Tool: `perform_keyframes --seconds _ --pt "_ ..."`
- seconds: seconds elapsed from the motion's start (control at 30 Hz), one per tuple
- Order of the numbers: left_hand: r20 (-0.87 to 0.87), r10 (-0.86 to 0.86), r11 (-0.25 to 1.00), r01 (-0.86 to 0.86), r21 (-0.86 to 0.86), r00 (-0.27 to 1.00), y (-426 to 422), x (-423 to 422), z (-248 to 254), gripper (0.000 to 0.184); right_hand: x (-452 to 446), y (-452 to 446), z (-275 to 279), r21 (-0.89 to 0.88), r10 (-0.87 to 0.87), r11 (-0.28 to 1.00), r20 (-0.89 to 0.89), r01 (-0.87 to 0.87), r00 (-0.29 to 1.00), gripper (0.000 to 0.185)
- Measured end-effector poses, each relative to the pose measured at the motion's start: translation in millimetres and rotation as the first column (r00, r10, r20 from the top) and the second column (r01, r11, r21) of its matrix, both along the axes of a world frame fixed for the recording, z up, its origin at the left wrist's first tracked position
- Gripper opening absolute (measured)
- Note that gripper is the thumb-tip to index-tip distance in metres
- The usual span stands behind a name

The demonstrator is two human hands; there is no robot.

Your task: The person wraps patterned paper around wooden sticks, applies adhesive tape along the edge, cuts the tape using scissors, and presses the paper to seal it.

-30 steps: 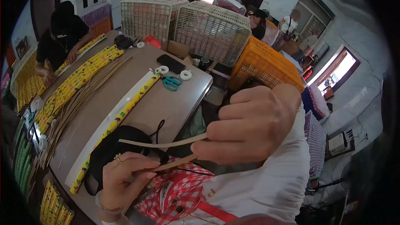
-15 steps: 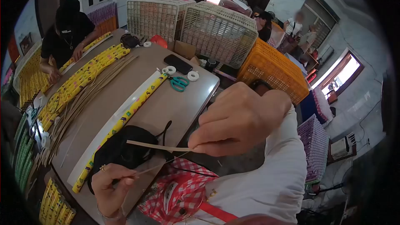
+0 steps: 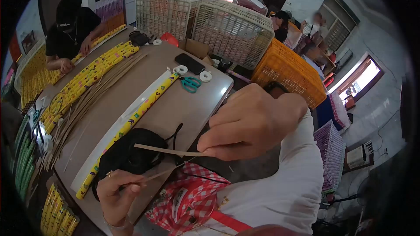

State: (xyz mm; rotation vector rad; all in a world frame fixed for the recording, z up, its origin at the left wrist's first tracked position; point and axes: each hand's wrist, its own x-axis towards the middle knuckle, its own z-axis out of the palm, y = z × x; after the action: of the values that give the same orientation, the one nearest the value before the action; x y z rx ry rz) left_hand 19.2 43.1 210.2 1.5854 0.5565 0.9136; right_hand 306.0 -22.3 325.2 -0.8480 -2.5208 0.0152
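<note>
Two hands at work, head view. Our right hand (image 3: 253,124), knuckles up, is closed on a flat tan strip (image 3: 168,150); its free end points left, over a black bag (image 3: 131,148). Our left hand (image 3: 116,194), ring on one finger, is narrow, thumb and fingertip pinching a thin strip (image 3: 164,174) that slants up toward the right hand. Can't tell if both pieces join inside that grip. Both strips are in the air, near side of the bench (image 3: 175,111). Red checked cloth (image 3: 192,192) is below them, next to our white sleeve (image 3: 284,179).

On the bench: a yellow patterned length (image 3: 135,116) lies diagonally along a white band, lower part beside the bag. Near its far end we get teal scissors (image 3: 191,84), white tape rolls and a black phone (image 3: 190,63). Farther left, loose brown strips (image 3: 94,87) lie beside a yellow patterned bundle (image 3: 89,72). Co-worker in black (image 3: 72,30) has both hands at another yellow piece. Pale crates (image 3: 234,28) stand past the bench, orange crate (image 3: 291,72) to their right.
</note>
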Motion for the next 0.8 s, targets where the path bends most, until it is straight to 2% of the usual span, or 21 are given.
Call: perform_keyframes --seconds 0.07,0.1,0.17,0.2,0.23,0.3,0.33,0.37,0.4,0.43,0.47,0.5,0.53,0.57,0.6,0.67,0.73,0.8 --pt "-0.018 0.022 0.998 -0.023 -0.06 1.0 -4 -2 2 0.012 0 -2 6 -0.072 -0.004 0.997 0.021 0.006 1.0 0.011" --pt "-0.023 0.006 1.0 -0.006 -0.017 1.0 -4 -6 -1 0.014 -2 -1 8 -0.134 -0.005 0.991 0.053 0.012 0.999 0.012" --pt "0.045 -0.12 0.991 0.117 0.061 0.992 -6 -8 3 0.018 -3 3 10 -0.254 0.045 0.967 0.026 -0.037 0.999 0.014" --pt "0.028 -0.214 0.975 0.211 0.071 0.977 -5 -15 -1 0.018 -2 4 9 -0.397 0.097 0.914 -0.003 -0.09 0.995 0.015" --pt "0.014 -0.309 0.949 0.307 0.075 0.951 -6 -24 -4 0.018 0 5 9 -0.531 0.131 0.837 -0.037 -0.131 0.991 0.016" --pt "0.176 -0.461 0.879 0.474 -0.039 0.87 -13 -35 -8 0.019 2 13 12 -0.791 0.239 0.569 -0.105 -0.227 0.965 0.019" --pt "0.289 -0.552 0.808 0.587 -0.044 0.782 -11 -36 -9 0.018 2 18 17 -0.879 0.289 0.423 -0.101 -0.222 0.952 0.022" --pt "0.355 -0.575 0.771 0.633 -0.067 0.737 -15 -39 -13 0.019 9 20 11 -0.921 0.297 0.253 -0.217 -0.296 0.93 0.023" --pt "0.422 -0.596 0.727 0.682 -0.076 0.683 -18 -45 -19 0.019 6 29 9 -0.925 0.333 0.218 -0.229 -0.311 0.914 0.023" --pt "0.411 -0.561 0.75 0.651 -0.115 0.719 -21 -53 -24 0.02 4 38 6 -0.928 0.368 0.181 -0.242 -0.325 0.898 0.022" --pt "0.288 -0.412 0.857 0.476 -0.2 0.864 -26 -61 -22 0.023 1 47 3 -0.931 0.401 0.144 -0.256 -0.336 0.879 0.021" --pt "0.147 -0.25 0.924 0.281 -0.258 0.957 -30 -69 -21 0.025 0 51 -7 -0.94 0.297 0.275 -0.114 -0.199 0.948 0.019" --pt "-0.068 -0.044 0.914 0.012 -0.405 0.997 -33 -75 -21 0.023 -8 59 -17 -0.912 0.208 0.393 -0.041 -0.122 0.977 0.015" --pt "-0.181 0.091 0.921 -0.152 -0.358 0.979 -29 -79 -27 0.02 -16 68 -28 -0.872 0.106 0.488 0.026 -0.03 0.994 0.012" --pt "-0.286 0.222 0.906 -0.306 -0.293 0.932 -20 -84 -40 0.016 -20 81 -44 -0.876 0.128 0.479 0.011 -0.052 0.992 0.012" --pt "-0.265 0.331 0.871 -0.402 -0.284 0.905 -6 -101 -65 0.011 -27 105 -77 -0.795 0.001 0.606 0.037 0.029 0.999 0.014" --pt "-0.309 0.356 0.855 -0.441 -0.272 0.882 5 -120 -73 0.011 -37 131 -105 -0.818 -0.02 0.574 0.028 0.034 0.999 0.015" --pt "-0.264 0.461 0.804 -0.525 -0.28 0.847 11 -135 -80 0.01 -51 151 -116 -0.838 -0.044 0.544 0.022 0.043 0.999 0.017"
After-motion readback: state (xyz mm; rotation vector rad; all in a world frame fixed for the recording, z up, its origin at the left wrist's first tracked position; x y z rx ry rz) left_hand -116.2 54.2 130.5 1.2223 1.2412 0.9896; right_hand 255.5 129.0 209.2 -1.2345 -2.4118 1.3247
